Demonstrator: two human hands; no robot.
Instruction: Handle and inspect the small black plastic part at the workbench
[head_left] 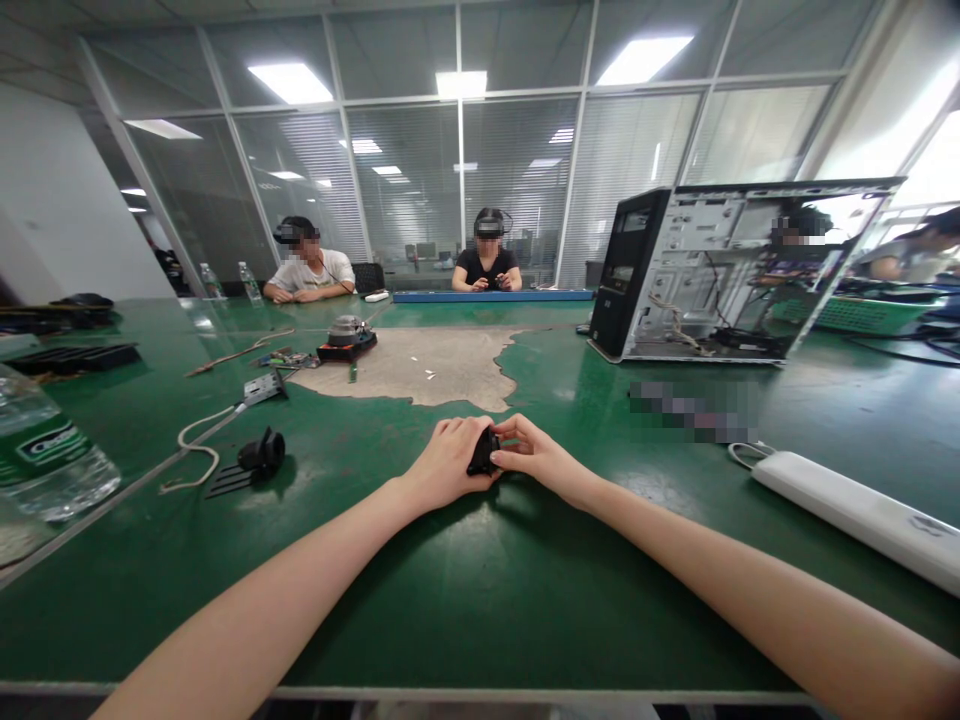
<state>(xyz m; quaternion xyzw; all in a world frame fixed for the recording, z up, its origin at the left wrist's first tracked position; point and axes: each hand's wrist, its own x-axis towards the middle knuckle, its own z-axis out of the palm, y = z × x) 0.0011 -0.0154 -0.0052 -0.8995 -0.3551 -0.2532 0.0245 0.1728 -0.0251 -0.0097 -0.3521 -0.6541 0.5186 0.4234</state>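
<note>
Just above the green tabletop [465, 600], my left hand [448, 462] is wrapped round a small black part [481, 453] whose exact kind I cannot make out. From the other side, the thumb and fingers of my right hand [534, 452] pinch the right edge of that part. The two hands meet in the middle of the view. Most of the part is covered by the left fingers. To the left lies a black plastic piece [259, 458] with a round end and several prongs, apart from both hands.
An open computer case [637, 280] stands at the back right, near a white power strip [855, 505]. A heatsink with a fan [346, 338] sits on the bare patch [442, 365]. A water bottle [49, 450] stands left. Two people [487, 255] sit across the table; another is far right.
</note>
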